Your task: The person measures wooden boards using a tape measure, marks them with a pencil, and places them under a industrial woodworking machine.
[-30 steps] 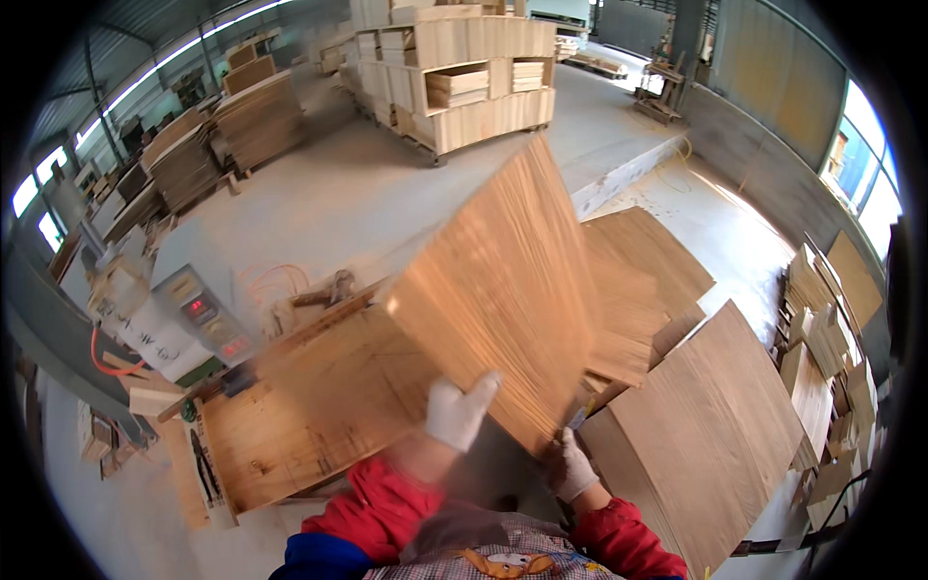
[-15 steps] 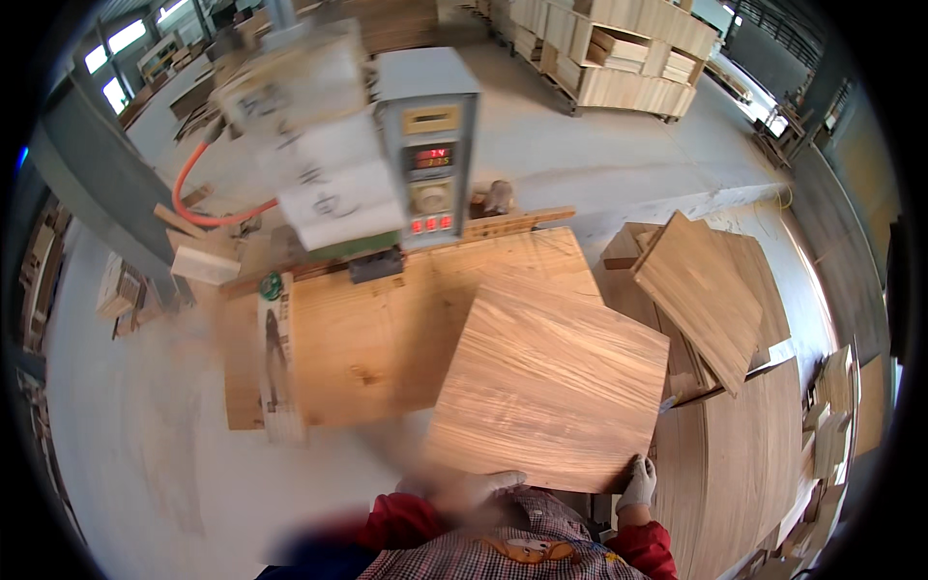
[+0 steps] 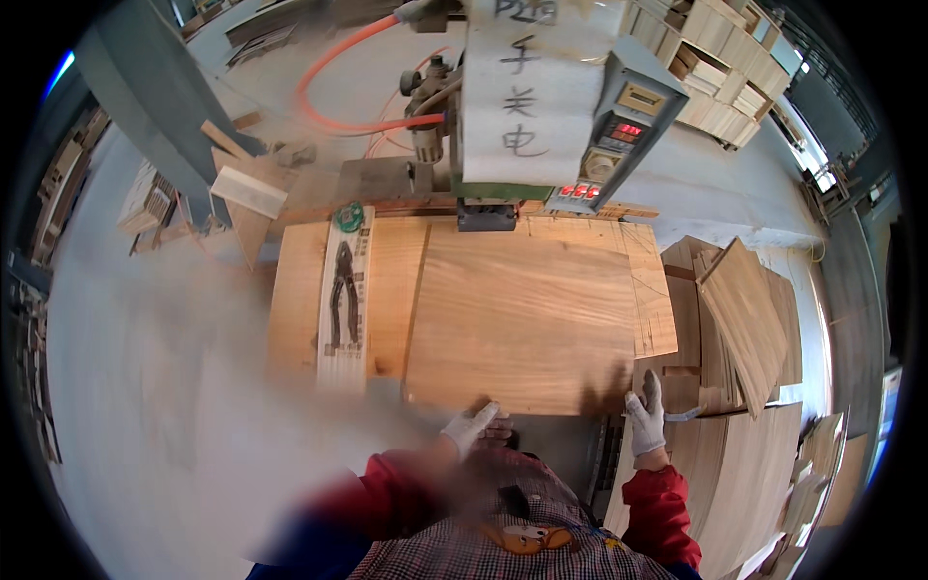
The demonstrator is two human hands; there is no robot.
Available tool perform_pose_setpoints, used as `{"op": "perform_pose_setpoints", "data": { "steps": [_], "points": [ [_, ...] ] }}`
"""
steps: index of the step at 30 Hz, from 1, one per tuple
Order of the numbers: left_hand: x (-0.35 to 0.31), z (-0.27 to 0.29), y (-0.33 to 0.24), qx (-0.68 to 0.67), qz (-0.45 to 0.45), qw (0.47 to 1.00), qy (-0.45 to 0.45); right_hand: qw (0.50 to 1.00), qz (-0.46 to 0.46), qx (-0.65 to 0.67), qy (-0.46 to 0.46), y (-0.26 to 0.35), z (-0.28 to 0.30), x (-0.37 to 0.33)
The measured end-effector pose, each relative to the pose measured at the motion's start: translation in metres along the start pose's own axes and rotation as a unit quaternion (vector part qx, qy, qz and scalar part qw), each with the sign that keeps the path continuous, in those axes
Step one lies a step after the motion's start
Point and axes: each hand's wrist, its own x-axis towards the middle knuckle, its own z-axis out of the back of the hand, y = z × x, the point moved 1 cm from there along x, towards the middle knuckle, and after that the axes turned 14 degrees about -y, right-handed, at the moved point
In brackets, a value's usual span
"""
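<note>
A rectangular brown wood-grain board [image 3: 522, 324] lies flat on the pale wooden worktop [image 3: 290, 300] in front of me. At its near edge, my left hand [image 3: 472, 425], in a white glove, grips the board with the thumb along the edge; part of its fingers are hidden. My right hand [image 3: 647, 418], gloved too, is beside the near right corner with fingers stretched up and apart, not wrapped round anything. The board's far edge reaches close to a dark block [image 3: 486, 216] under the machine head. Left of the board, pliers [image 3: 343, 295] rest on a light strip [image 3: 340, 362].
Behind the worktop stands a machine with a paper-covered front [image 3: 527, 106], a grey control box [image 3: 628, 126] and an orange hose [image 3: 319, 106]. Stacked boards [image 3: 739, 435] sit at the right, one tilted board [image 3: 744, 319] on top. A grey column [image 3: 145, 97] rises at left.
The board has turned square to the worktop and moved left and away from me, under the machine's front. My right hand has let go of its corner and opened. My view has shifted too.
</note>
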Motion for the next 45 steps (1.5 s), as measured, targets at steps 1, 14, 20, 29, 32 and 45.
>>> {"op": "perform_pose_setpoints", "data": {
  "steps": [1,14,20,29,32,45],
  "points": [
    [-0.011,0.005,-0.012,0.087,-0.031,0.996,0.013,0.993,0.068,-0.095,0.033,0.007,0.005,0.009],
    [-0.048,0.14,-0.14,0.536,-0.557,0.417,-0.479,0.758,0.193,-0.59,0.202,0.052,-0.011,0.057],
    [-0.014,0.163,-0.176,0.538,-0.527,0.438,-0.491,0.784,0.204,-0.548,0.211,0.057,-0.024,0.068],
    [-0.01,0.155,-0.175,0.544,-0.532,0.418,-0.497,0.843,0.193,-0.473,0.168,0.046,-0.052,0.074],
    [-0.011,0.156,-0.175,0.539,-0.535,0.421,-0.496,0.85,0.183,-0.466,0.166,0.051,-0.066,0.073],
    [-0.015,0.154,-0.178,0.556,-0.54,0.415,-0.476,0.859,0.146,-0.464,0.162,0.052,-0.086,0.068]
  ]
}}
